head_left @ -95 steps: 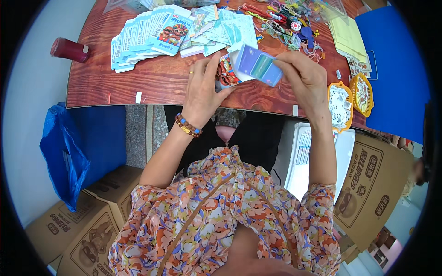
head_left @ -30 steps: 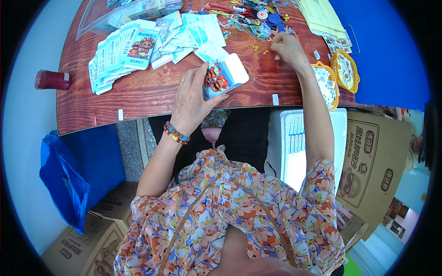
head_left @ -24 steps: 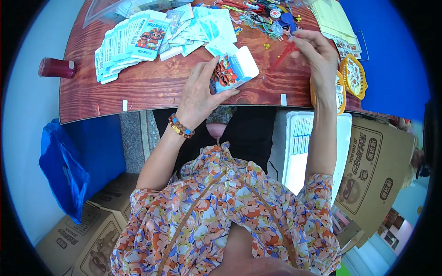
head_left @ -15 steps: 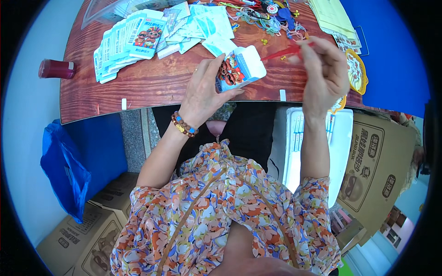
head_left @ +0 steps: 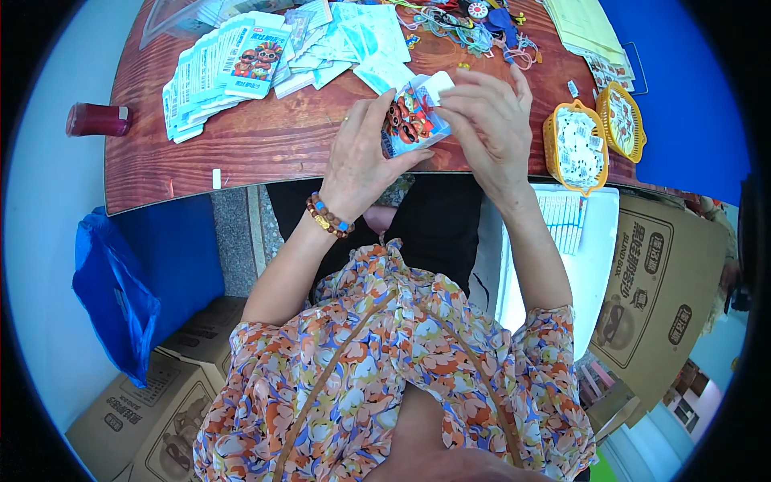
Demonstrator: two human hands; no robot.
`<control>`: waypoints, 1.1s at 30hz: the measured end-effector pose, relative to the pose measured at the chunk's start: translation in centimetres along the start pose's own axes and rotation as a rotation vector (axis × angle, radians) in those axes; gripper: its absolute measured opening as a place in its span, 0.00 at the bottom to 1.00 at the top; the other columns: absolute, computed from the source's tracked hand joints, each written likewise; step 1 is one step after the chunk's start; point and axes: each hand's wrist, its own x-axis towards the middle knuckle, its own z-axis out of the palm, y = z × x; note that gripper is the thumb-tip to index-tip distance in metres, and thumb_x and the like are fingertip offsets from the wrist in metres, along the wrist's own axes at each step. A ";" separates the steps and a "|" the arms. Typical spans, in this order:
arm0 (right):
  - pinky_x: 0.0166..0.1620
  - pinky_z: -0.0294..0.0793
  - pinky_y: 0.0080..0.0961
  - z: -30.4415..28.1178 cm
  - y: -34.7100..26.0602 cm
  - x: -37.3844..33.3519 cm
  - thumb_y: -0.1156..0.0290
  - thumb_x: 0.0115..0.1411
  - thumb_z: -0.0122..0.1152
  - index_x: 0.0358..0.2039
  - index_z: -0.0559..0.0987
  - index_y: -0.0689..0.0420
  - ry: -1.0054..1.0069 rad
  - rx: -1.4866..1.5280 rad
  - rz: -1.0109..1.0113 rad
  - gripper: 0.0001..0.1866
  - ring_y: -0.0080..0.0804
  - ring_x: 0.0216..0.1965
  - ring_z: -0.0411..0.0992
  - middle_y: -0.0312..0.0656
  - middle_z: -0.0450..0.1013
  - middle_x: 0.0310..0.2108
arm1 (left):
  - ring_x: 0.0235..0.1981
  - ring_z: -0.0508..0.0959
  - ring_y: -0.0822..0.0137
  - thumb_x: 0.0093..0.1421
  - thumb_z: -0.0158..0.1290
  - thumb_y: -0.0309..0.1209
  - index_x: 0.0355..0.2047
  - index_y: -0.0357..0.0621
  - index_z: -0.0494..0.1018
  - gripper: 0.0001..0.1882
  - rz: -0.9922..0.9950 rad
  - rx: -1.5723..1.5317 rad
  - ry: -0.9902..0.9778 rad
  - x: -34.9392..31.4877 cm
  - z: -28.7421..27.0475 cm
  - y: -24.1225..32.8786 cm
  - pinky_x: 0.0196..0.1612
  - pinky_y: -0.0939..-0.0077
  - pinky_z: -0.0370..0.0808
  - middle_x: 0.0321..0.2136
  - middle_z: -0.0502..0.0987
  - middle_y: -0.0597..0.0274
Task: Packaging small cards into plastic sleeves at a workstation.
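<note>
Wooden table (head_left: 265,145), left hand (head_left: 356,161) around box (head_left: 411,122)

The table (head_left: 281,153) looks like wood with a streaky grain and a slightly glossy, smooth top. The small box (head_left: 411,122) is smooth printed card, and the packets (head_left: 369,32) look like shiny film. The bin (head_left: 173,22) is clear plastic; the baskets (head_left: 552,151) are moulded plastic. The bag (head_left: 112,313) has a creased, glossy plastic look, the cartons (head_left: 654,321) are matt cardboard, and the shirt (head_left: 361,377) is thin, gathered cloth.
</note>
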 end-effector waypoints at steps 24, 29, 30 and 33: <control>0.44 0.75 0.40 -2.3 16.3 4.2 0.70 0.59 0.58 0.38 0.81 0.59 -0.442 -0.635 0.479 0.09 0.47 0.39 0.78 0.49 0.77 0.34 | 0.48 0.74 0.48 0.45 0.71 0.38 0.60 0.36 0.64 0.44 -0.027 -0.007 0.033 -1.0 -1.1 -1.5 0.49 0.59 0.74 0.47 0.72 0.46; 0.27 0.72 0.17 -8.1 8.6 6.1 0.65 0.62 0.63 0.32 0.82 0.58 -0.473 0.244 0.685 0.10 0.20 0.24 0.77 0.34 0.77 0.23 | 0.48 0.74 0.47 0.45 0.71 0.38 0.59 0.37 0.64 0.43 -0.022 0.035 0.002 0.2 -0.5 -1.3 0.50 0.57 0.73 0.47 0.72 0.47; 0.27 0.72 0.17 -8.6 7.0 6.2 0.65 0.62 0.63 0.32 0.82 0.58 -0.474 0.244 0.691 0.10 0.20 0.24 0.77 0.34 0.77 0.23 | 0.47 0.73 0.47 0.45 0.71 0.38 0.59 0.37 0.64 0.43 0.011 0.049 0.007 0.6 -0.2 -1.2 0.50 0.56 0.73 0.47 0.72 0.47; 0.23 0.71 0.09 -7.9 4.0 6.2 0.65 0.62 0.63 0.32 0.82 0.57 -0.386 0.484 0.617 0.09 0.15 0.23 0.76 0.33 0.78 0.23 | 0.47 0.73 0.47 0.46 0.70 0.38 0.59 0.37 0.64 0.43 0.041 0.072 0.006 0.9 0.4 -0.9 0.50 0.56 0.73 0.47 0.72 0.47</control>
